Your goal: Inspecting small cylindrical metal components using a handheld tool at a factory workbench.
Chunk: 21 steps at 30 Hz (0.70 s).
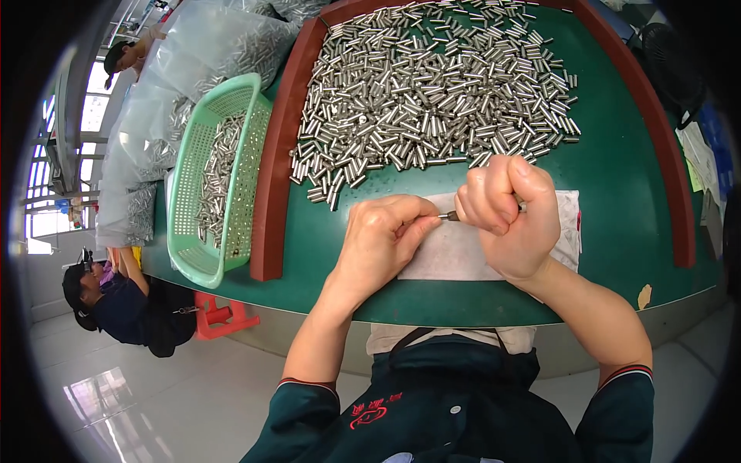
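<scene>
My left hand (386, 235) is closed in a pinch over a white cloth (451, 262), thumb against forefinger. What lies inside that pinch is mostly hidden. My right hand (513, 212) makes a fist around a slim hand tool (453, 216) with a dark metal end. A thin silver end joins the tool to my left fingertips; whether it is the tool's tip or a separate piece I cannot tell. Just beyond both hands spreads a large pile of short metal pins (432, 92) on the green tabletop (610, 193).
Brown-red raised edging (276, 185) borders the work area. Left of it stands a green plastic basket (181, 208) with more pins, beside clear bags (147, 116) of pins. A black fan (671, 69) stands far right. Two other people sit at left, near a red stool (220, 315).
</scene>
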Each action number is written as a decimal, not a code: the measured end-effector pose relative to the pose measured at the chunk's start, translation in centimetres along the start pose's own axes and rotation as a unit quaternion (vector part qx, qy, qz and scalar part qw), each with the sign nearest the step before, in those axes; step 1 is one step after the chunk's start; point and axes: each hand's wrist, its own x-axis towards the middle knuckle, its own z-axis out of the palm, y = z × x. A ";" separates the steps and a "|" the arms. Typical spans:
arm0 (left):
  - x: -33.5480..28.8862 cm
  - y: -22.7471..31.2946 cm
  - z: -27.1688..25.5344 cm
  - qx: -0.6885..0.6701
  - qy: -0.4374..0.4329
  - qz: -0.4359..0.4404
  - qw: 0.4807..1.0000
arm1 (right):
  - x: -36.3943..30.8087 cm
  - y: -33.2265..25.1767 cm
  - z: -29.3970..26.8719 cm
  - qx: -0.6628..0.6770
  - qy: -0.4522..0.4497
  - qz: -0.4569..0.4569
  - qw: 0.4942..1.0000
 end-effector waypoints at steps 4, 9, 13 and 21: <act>-0.1 -0.1 0.0 -0.009 0.000 0.000 1.000 | 0.0 0.2 0.2 -0.023 0.007 0.001 1.000; 0.0 0.2 0.1 -0.014 0.000 -0.015 1.000 | 0.1 0.3 0.4 -0.072 0.004 0.008 0.997; -0.3 0.2 -0.2 -0.001 0.004 -0.013 1.000 | 0.2 0.2 0.4 -0.061 0.006 0.016 0.998; -0.5 -2.7 -2.7 -0.725 0.008 -0.126 0.677 | 0.1 0.0 0.2 -0.032 0.004 0.013 0.999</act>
